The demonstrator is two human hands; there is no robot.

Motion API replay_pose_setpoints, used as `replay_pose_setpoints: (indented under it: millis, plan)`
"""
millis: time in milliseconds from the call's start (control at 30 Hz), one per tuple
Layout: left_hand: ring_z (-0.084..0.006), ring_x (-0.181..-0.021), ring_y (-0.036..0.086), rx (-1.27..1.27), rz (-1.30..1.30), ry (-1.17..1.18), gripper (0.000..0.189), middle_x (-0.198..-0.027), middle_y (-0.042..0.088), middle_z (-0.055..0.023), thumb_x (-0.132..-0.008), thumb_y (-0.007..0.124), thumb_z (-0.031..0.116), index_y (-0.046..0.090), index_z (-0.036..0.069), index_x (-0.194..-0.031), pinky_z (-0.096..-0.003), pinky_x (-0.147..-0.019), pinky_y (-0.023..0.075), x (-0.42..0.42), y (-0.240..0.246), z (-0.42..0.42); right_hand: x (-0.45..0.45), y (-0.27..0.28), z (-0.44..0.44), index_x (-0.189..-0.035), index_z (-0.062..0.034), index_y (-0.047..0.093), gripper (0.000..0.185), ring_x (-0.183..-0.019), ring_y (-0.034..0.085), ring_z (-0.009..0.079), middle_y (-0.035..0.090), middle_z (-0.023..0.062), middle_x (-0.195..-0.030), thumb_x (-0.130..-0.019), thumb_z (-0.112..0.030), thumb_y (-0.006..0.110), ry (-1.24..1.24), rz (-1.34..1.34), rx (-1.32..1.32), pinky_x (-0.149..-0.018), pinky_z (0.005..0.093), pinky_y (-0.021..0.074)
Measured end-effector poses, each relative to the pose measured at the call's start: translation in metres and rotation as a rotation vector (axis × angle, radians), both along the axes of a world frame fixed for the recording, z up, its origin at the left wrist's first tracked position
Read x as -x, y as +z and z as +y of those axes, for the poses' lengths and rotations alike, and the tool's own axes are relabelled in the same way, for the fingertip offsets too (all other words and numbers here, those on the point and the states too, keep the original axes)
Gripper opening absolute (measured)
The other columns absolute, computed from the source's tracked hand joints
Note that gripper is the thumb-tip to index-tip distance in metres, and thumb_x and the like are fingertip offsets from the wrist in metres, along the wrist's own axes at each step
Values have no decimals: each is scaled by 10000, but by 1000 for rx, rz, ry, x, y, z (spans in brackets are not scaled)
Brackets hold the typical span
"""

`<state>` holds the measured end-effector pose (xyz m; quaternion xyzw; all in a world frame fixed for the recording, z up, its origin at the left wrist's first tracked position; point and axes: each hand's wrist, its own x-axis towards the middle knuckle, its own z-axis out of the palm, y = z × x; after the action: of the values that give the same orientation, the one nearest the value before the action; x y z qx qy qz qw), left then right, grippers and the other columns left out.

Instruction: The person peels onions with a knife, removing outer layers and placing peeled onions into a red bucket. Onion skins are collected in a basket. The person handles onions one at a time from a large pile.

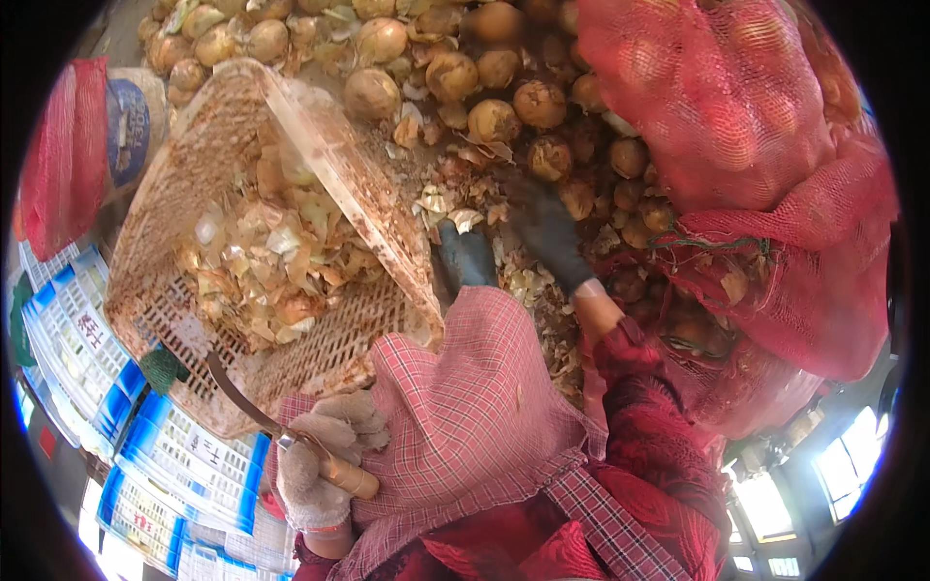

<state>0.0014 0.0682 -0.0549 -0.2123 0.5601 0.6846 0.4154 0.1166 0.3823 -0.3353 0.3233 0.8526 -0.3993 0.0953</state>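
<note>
My left hand (323, 454), in a pale knit glove, grips the wooden handle (341, 472) of a sickle over my left thigh; its curved blade (240, 396) points up and left over the basket's edge. A dark glove covers my right hand (545, 229), which reaches down beside a boot (466, 258) onto dry onion skins (476, 181). Its fingers are blurred, so whether they hold anything is unclear. Loose brown onions (538, 104) lie beyond it. To the left, a dirty plastic basket (407, 272) leans tilted with onion peelings (276, 247) inside.
Red mesh sacks (719, 109) filled with onions crowd the right side, one with green twine. More onions (269, 40) cover the floor at the top. Stacked blue and white crates (189, 450) stand at the lower left, below a red mesh bundle (65, 160). A checked apron (479, 378) covers my lap.
</note>
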Motion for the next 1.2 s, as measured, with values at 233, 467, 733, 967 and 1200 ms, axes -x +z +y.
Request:
replay_pose_setpoints:
  millis: [233,467,733,967,1200]
  plan:
    - [-260,-755,511,96,45,3,596,-932,567,-164,-858,531,650,564,58,-792,-377,-646,401,-2,-1,9,-30,-28,164,-1323,50,496,615,-1192,549,380,571,240,-1298,-847,-288,688,-205,-18,-550,-1007,425,435]
    - [-281,-812,527,109,-84,75,559,-1035,567,-151,-857,557,631,595,73,-854,-398,-684,417,-6,-4,-14,-8,-33,168,-1299,52,514,563,-1187,556,379,572,256,-1284,-860,-267,667,-223,-74,-355,-995,419,438]
    - [-343,-775,602,26,106,-31,569,-1060,605,-303,-909,508,574,564,10,-858,-429,-660,483,0,-1,-7,-13,12,51,-1284,47,528,513,-1187,557,374,569,264,-1274,-880,-250,641,9,20,-49,-987,412,436]
    - [-391,-823,630,96,55,54,593,-1060,601,-332,-873,561,581,556,-11,-854,-468,-687,524,-9,1,-11,26,24,128,-1343,-2,496,517,-1215,515,340,539,209,-1312,-921,-279,604,-402,102,-252,-1021,404,409]
    - [-248,-811,486,101,-63,46,540,-939,517,-84,-822,614,591,584,54,-876,-374,-676,384,4,0,2,38,-98,121,-1338,-11,507,487,-1206,505,345,549,203,-1287,-946,-287,595,-16,330,-413,-1008,403,408]
